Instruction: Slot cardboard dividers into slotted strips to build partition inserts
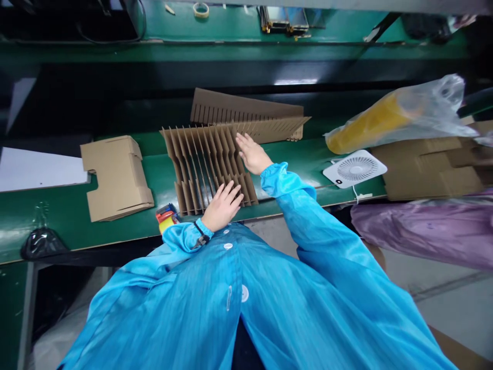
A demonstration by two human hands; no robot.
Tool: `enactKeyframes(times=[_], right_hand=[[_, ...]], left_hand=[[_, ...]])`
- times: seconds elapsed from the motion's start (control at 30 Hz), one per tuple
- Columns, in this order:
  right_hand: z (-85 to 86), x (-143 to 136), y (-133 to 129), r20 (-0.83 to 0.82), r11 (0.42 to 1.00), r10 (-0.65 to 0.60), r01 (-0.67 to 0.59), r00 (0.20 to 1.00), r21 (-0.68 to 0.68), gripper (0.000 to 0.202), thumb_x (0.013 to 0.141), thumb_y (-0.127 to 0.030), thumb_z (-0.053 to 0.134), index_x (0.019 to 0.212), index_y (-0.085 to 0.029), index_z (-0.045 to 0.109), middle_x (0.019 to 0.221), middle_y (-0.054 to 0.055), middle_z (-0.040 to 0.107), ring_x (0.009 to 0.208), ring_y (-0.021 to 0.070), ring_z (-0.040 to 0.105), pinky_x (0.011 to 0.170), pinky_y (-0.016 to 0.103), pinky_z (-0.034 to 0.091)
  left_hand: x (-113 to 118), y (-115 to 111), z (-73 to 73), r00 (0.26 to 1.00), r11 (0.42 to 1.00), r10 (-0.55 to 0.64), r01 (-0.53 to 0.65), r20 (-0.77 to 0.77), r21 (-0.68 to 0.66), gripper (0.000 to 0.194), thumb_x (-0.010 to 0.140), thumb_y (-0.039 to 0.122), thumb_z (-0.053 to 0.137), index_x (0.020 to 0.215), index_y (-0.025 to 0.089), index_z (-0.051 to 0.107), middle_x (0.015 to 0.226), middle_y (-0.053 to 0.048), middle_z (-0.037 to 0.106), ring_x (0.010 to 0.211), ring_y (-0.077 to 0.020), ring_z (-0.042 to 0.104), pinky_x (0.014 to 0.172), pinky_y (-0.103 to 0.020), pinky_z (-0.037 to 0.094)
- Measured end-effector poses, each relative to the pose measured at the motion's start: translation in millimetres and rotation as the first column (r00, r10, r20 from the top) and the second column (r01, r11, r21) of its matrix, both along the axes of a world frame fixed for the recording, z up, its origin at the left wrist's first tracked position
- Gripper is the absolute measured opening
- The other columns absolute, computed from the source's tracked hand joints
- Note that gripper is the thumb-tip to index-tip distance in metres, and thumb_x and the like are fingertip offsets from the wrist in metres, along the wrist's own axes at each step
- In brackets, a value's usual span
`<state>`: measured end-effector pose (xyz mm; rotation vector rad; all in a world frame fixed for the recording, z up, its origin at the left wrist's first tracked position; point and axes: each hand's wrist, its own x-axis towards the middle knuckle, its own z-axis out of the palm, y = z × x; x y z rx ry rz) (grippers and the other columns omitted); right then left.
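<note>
A brown cardboard divider grid [204, 159] made of several upright slats stands on the green bench in front of me. My left hand [223, 206] lies over its near edge, fingers stretched out and slightly spread. At the grid's far right corner is my right hand [252, 153], its fingers extended along the slat tops. Neither hand is wrapped round anything; whether the palms press on the cardboard I cannot tell. Behind the grid, a slotted cardboard strip [246, 105] leans at the back, with a second slotted strip [269, 129] just before it.
Left of the grid lies a folded cardboard box [117, 180], with a tape dispenser [166, 218] near the bench edge. On the right are a white fan [356, 168], a yellow roll in clear plastic [377, 123] and flat cardboard [431, 172]. A tape roll [201, 10] sits on the upper shelf.
</note>
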<state>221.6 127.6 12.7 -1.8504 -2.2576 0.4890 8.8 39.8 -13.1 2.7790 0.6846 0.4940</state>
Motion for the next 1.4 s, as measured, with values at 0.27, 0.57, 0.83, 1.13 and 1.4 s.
enactKeyframes(times=[0.27,0.57,0.83,1.13,1.4], right_hand=[[-6.3,1.7,-0.6,-0.051,0.997,-0.017,0.012,0.999,-0.081,0.063,0.091,-0.018,0.039,0.149,-0.002,0.020,0.159,0.017,0.013,0.147,0.0269,0.006,0.115,0.049,0.020],[0.3,37.3,-34.3,-0.413,0.815,-0.090,-0.171,0.906,-0.554,0.097,0.073,-0.031,0.071,0.151,-0.013,0.016,0.158,0.015,0.018,0.144,0.0239,0.022,0.115,0.045,0.023],[-27.2,42.7,-42.1,-0.554,0.820,-0.226,-0.151,0.801,-0.553,0.104,0.064,-0.041,0.081,0.149,-0.015,0.028,0.153,0.016,0.031,0.140,0.0274,0.031,0.116,0.045,0.024],[-45.2,31.9,-44.1,-0.546,0.901,-0.221,-0.045,0.808,-0.432,0.078,0.077,-0.047,0.069,0.143,-0.017,0.041,0.142,0.014,0.049,0.132,0.0278,0.045,0.112,0.049,0.032],[-26.6,27.9,-67.2,-0.430,0.951,-0.200,0.069,0.881,-0.302,0.059,0.089,-0.042,0.053,0.140,-0.014,0.045,0.135,0.015,0.056,0.126,0.0240,0.052,0.108,0.045,0.038]], left_hand=[[-2.2,-0.9,0.5,1.000,1.000,0.008,-0.008,-0.009,0.019,0.033,0.091,0.021,0.053,0.122,0.011,0.060,0.137,-0.018,0.052,0.137,-0.0332,0.036,0.109,-0.056,0.037],[-2.4,0.1,3.1,1.000,1.000,0.007,-0.007,-0.008,-0.015,0.033,0.092,0.022,0.050,0.122,0.011,0.059,0.138,-0.018,0.051,0.137,-0.0338,0.035,0.110,-0.056,0.036],[-3.9,-0.2,3.0,1.000,0.999,0.005,-0.005,-0.004,-0.039,0.033,0.092,0.021,0.051,0.122,0.011,0.059,0.139,-0.017,0.050,0.139,-0.0332,0.031,0.111,-0.056,0.034],[-10.3,0.4,1.8,0.999,0.999,0.026,-0.026,-0.021,-0.021,0.033,0.092,0.019,0.048,0.122,0.010,0.059,0.139,-0.017,0.050,0.139,-0.0327,0.033,0.110,-0.055,0.036],[-26.9,-1.8,26.5,1.000,1.000,0.022,-0.023,0.017,0.011,0.037,0.092,0.028,0.054,0.126,0.013,0.054,0.141,-0.016,0.048,0.140,-0.0309,0.031,0.113,-0.055,0.031]])
